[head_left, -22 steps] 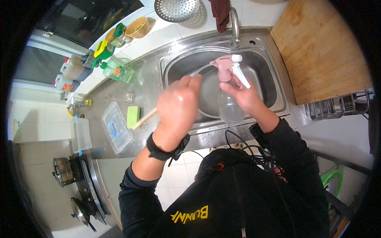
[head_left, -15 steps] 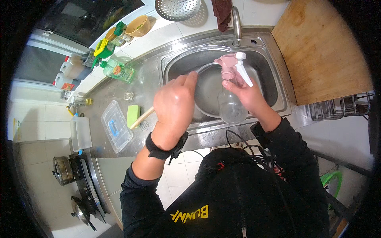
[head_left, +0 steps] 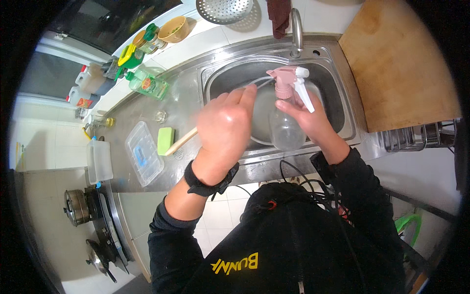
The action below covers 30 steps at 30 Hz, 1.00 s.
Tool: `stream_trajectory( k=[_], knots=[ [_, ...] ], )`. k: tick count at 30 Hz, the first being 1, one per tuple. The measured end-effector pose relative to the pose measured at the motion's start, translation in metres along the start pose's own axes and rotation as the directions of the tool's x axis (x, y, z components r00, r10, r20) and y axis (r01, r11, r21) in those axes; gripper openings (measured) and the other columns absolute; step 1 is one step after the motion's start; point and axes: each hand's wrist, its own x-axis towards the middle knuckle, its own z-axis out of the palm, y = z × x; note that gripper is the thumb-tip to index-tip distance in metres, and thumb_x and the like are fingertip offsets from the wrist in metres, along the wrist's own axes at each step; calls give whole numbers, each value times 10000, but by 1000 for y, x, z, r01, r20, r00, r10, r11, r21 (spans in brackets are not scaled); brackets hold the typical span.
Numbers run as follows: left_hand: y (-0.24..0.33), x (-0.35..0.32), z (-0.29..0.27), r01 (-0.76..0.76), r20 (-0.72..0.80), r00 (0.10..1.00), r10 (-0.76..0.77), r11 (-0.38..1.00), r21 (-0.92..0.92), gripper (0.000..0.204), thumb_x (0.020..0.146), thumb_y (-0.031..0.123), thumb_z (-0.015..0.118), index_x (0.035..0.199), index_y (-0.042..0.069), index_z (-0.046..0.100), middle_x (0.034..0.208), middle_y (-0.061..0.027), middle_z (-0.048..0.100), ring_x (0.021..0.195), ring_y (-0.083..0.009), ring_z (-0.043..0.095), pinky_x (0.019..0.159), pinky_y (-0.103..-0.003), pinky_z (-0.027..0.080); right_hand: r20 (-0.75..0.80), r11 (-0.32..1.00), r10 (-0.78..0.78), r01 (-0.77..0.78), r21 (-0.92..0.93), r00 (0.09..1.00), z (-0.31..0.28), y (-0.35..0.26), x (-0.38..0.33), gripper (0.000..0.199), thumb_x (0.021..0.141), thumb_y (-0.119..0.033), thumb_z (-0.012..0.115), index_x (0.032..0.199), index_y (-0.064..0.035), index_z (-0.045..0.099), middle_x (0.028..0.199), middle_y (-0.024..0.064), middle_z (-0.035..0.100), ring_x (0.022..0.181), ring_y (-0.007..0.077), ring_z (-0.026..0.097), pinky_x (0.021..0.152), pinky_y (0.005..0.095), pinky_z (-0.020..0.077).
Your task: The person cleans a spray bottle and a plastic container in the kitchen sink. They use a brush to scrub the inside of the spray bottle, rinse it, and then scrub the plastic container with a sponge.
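A person in a dark hooded top stands at a stainless steel sink in a small tiled kitchen, both hands over the basin. The right hand has its grip closed around a clear plastic spray bottle, held upright just above the basin, with its pink trigger head lifted off and its thin dip tube curving away to the left. The left hand, a black band at the wrist, hangs beside the bottle with fingers loosely curled and stretched toward the tube; whether its grip holds anything cannot be told from here.

The steel bench runs left from the sink. On it lie a green sponge, a wooden handle poking out from under the left hand, a clear lidded plastic box and a green bottle of dish liquid lying on its side. A yellow bowl and jars crowd the back corner. A metal colander sits behind the tap, and a wooden board lies to the right of the sink, above a wire rack. Pots stand on a stove at the lower left, over a pale tiled floor.
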Motion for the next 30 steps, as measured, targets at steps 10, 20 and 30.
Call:
stream_trajectory(
  k=[10, 20, 30],
  knots=[
    [-7, 0, -9, 73, 38, 997, -73, 997, 5, 230, 811, 47, 580, 1002, 124, 683, 796, -99, 660, 698, -301, 649, 582, -379, 518, 120, 958, 157, -181, 224, 980, 1, -8, -5, 496, 874, -68, 632, 1337, -30, 460, 1211, 21, 559, 1094, 121, 520, 962, 290, 394],
    [4, -2, -7, 98, -6, 995, -101, 979, -176, 173, 830, 53, 625, 987, 90, 687, 783, -132, 656, 674, -319, 643, 574, -376, 510, 274, 935, 202, -269, 230, 940, 6, -23, -4, 494, 911, -120, 589, 1375, -62, 430, 1309, 25, 496, 1150, 133, 501, 1023, 309, 349],
    [4, -1, -19, 86, -20, 996, -91, 979, -184, 174, 818, 13, 621, 964, 77, 692, 790, -137, 656, 691, -313, 650, 590, -375, 510, 260, 949, 187, -242, 201, 947, 2, -17, -8, 532, 888, -81, 613, 1377, -38, 409, 1293, 27, 514, 1173, 141, 500, 1016, 303, 360]
  ],
)
